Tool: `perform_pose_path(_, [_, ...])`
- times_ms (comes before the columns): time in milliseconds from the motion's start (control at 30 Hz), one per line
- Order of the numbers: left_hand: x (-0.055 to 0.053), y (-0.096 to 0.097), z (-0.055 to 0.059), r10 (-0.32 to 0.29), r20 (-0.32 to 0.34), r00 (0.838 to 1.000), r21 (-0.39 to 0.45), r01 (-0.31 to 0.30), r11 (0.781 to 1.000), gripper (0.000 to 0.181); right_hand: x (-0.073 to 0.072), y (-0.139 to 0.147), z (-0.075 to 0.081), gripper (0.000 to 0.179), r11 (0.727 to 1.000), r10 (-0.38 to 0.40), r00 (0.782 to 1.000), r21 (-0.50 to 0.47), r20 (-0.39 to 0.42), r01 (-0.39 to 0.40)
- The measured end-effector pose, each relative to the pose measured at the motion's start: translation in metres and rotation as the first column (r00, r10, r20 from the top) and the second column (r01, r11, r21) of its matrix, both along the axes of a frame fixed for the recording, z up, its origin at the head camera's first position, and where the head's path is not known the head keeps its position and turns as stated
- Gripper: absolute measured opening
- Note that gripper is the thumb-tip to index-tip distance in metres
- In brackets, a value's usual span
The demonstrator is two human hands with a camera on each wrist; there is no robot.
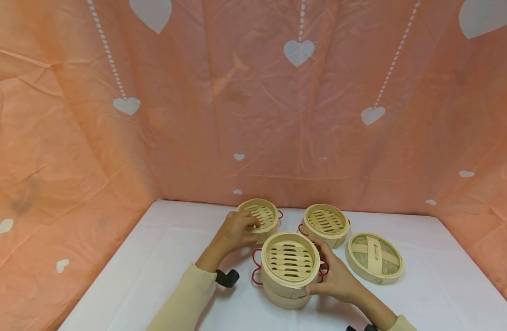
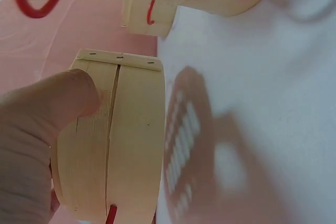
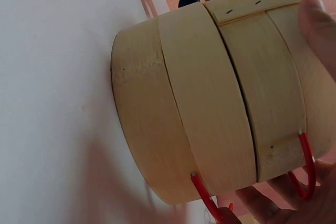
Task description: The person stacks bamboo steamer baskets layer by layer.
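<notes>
Two round bamboo steamer baskets form a stack near the front, with red loop handles at the sides. My right hand grips the upper basket, its thumb on the near wall and its other fingers round the far right side. Farther back on the left, my left hand holds another bamboo steamer basket with slats in its base. The left wrist view shows this basket's wall raised off the table, the thumb pressing on it and a slatted shadow beside it. Most of the left fingers are hidden there.
A further steamer basket stands at the back, right of the held one. A round bamboo lid with a crossed strap lies to the right. The white table meets a pink cloth with white hearts at the back and sides.
</notes>
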State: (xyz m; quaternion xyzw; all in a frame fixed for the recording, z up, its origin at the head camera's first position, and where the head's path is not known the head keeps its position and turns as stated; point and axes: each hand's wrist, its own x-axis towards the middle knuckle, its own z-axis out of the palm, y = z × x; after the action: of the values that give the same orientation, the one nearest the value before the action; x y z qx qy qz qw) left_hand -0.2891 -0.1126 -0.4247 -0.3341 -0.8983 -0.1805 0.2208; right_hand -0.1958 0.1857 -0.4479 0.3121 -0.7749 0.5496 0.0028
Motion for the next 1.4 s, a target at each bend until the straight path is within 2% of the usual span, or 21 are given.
perform_pose_path(133, [0.003, -0.003, 0.004, 0.008, -0.001, 1.0, 0.015, -0.008, 1.0, 0.023, 0.001, 0.0, 0.0, 0.105, 1.0, -0.012, 1.0, 0.017, 0.001, 0.012])
perform_pose_path(333, [0.008, -0.008, 0.011, 0.021, -0.035, 0.999, 0.037, -0.02, 0.999, 0.021, 0.001, 0.0, 0.0, 0.105, 1.0, -0.016, 1.0, 0.027, -0.005, 0.016])
perform_pose_path(633, [0.011, -0.016, 0.022, 0.0, -0.097, 0.995, 0.056, 0.006, 0.998, 0.023, 0.001, 0.0, 0.001, 0.107, 1.0, -0.005, 1.0, 0.021, -0.017, 0.006])
perform_pose_path(767, [0.016, -0.017, 0.028, 0.0, -0.112, 0.994, 0.08, 0.009, 0.997, 0.023, 0.001, 0.0, 0.001, 0.107, 1.0, -0.004, 1.0, 0.02, -0.017, 0.004])
perform_pose_path(1033, [0.028, -0.016, 0.037, 0.021, -0.086, 0.996, 0.105, -0.012, 0.994, 0.022, 0.002, 0.0, 0.003, 0.106, 1.0, -0.008, 1.0, 0.021, -0.012, 0.008])
perform_pose_path(1400, [0.041, -0.014, 0.048, 0.029, -0.137, 0.99, 0.109, -0.014, 0.994, 0.022, 0.002, -0.001, 0.004, 0.104, 1.0, -0.001, 1.0, 0.01, -0.004, 0.001])
